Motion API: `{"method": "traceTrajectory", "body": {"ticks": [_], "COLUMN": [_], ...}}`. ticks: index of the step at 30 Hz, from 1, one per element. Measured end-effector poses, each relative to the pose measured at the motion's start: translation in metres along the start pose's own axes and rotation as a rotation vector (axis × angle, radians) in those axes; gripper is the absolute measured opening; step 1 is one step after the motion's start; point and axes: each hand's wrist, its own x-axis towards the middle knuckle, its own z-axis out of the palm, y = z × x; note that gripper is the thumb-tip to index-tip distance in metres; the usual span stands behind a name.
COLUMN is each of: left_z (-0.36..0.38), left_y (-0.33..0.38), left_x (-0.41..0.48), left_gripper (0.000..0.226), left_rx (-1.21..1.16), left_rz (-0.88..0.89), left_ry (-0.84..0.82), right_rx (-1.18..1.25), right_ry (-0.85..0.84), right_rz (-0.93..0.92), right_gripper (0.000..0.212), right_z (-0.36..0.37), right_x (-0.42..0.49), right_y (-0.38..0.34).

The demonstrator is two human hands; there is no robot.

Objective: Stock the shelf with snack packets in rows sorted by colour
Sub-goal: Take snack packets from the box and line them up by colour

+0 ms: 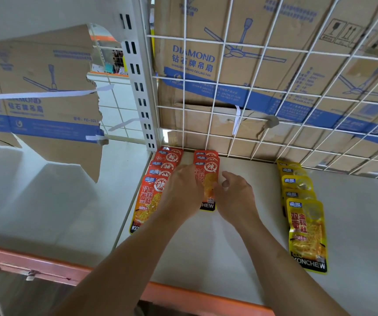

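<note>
Orange shelf lip (206,298) nearest. Left hand (183,190) fingers laid flat on front red packet (208,174), second red row (206,155); right hand (235,195) curled at its edge, pinch unclear. Seating step, probably. Next: even overlap, well clear of yellow row (302,201).

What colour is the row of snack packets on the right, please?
Yellow with black bottom bands; the yellow snack packets show best in the head view.

Left hand (183,190), right hand (235,195), both bare (forearms too)
</note>
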Motion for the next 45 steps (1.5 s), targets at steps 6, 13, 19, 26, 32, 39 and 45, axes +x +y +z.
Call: {"method": "traceTrajectory", "body": {"ticks": [6, 13, 19, 26, 32, 39, 45], "left_z": [-0.031, -0.065, -0.08, -0.083, -0.088, -0.103, -0.134], "left_y": [-0.003, -0.023, -0.033, -0.045, -0.052, -0.054, -0.068], "left_x": [-0.018, -0.038, -0.058, -0.072, -0.066, -0.066, -0.086], "left_gripper": [0.012, 0.038, 0.032, 0.039, 0.041, 0.049, 0.05], "left_rx": [-0.014, -0.054, -0.05, -0.028, 0.049, 0.186, 0.418], "left_rz": [0.03, -0.106, -0.09, -0.08, -0.044, 0.072, 0.117], "left_ry": [0.064, 0.138, 0.166, 0.15, 0.128, 0.133, 0.274], "right_rx": [-0.008, -0.005, -0.136, -0.209, -0.227, -0.343, -0.599], "right_ry": [-0.085, -0.028, -0.027, 0.014, 0.035, 0.053, 0.038], "right_rz": [-0.074, -0.062, 0.0, 0.033, 0.061, -0.036, -0.344], "right_gripper": [0.032, 0.024, 0.059, 0.065, 0.059, 0.051, 0.053], "right_z": [0.0, 0.0, 0.014, 0.024, 0.023, 0.007, -0.011], "right_x": [-0.006, -0.013, -0.025, -0.041, -0.048, -0.063, -0.087], "right_y": [-0.009, -0.01, -0.016, -0.025, -0.03, -0.049, -0.105]}}
